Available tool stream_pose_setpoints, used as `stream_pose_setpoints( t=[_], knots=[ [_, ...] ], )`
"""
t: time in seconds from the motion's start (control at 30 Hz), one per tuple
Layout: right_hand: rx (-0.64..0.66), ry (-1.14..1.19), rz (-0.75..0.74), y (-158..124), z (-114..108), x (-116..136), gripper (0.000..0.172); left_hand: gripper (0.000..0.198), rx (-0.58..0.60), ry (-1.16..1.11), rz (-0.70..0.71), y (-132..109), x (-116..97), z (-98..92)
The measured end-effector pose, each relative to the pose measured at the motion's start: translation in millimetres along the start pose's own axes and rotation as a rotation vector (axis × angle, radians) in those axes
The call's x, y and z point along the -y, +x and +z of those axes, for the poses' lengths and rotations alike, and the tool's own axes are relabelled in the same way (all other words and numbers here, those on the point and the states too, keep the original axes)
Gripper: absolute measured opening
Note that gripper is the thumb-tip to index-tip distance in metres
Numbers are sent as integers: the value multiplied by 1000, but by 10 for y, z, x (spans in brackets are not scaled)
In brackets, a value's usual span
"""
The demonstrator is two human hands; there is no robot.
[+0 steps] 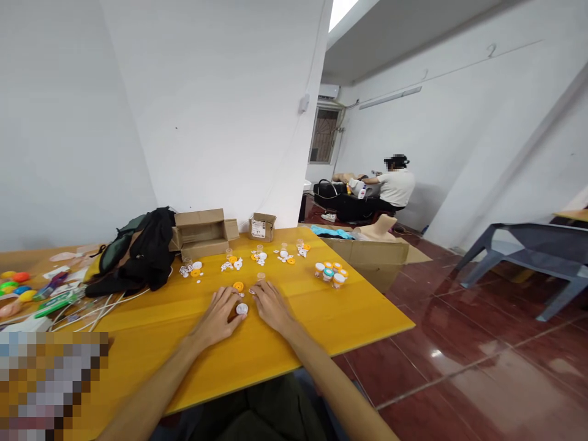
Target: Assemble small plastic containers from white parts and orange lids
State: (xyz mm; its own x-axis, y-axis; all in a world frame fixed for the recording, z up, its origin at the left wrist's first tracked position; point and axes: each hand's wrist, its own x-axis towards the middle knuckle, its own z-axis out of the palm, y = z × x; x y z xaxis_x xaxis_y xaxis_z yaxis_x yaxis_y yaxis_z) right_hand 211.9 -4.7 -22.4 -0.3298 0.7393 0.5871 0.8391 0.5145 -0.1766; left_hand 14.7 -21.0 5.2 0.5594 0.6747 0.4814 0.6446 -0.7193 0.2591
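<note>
My left hand [219, 317] rests low over the yellow table [321, 315], fingers curved forward and thumb spread from them. Its thumb tip is beside a round white piece [242, 309], seemingly touching it. Just ahead of the fingertips lies an orange toothed disc [237, 286]. A small white piece [241, 295] is by the left index finger. My right hand [272, 306] is closed at the fingertips around another small white piece [252, 291], partly hidden. Beyond those fingers stands a small clear cup [261, 277].
Several piles of white and orange parts [233, 263] line the far side. Lidded small jars [327, 274] are grouped at right. Cardboard boxes [202, 248], a black bag [154, 251] and cables [101, 312] lie behind and left. A person [397, 187] sits in the background.
</note>
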Motion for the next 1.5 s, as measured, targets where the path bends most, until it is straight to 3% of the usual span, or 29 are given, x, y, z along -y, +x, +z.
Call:
stream_pose_setpoints(
  t=[0.47,1.5],
  knots=[
    [0,-15,6,-9,45,4,24,24,37,-154,22,45,-28,-16],
    [30,-12,37,3,22,25,23,17,32,-194,-20,62,-31,-46]
  ],
)
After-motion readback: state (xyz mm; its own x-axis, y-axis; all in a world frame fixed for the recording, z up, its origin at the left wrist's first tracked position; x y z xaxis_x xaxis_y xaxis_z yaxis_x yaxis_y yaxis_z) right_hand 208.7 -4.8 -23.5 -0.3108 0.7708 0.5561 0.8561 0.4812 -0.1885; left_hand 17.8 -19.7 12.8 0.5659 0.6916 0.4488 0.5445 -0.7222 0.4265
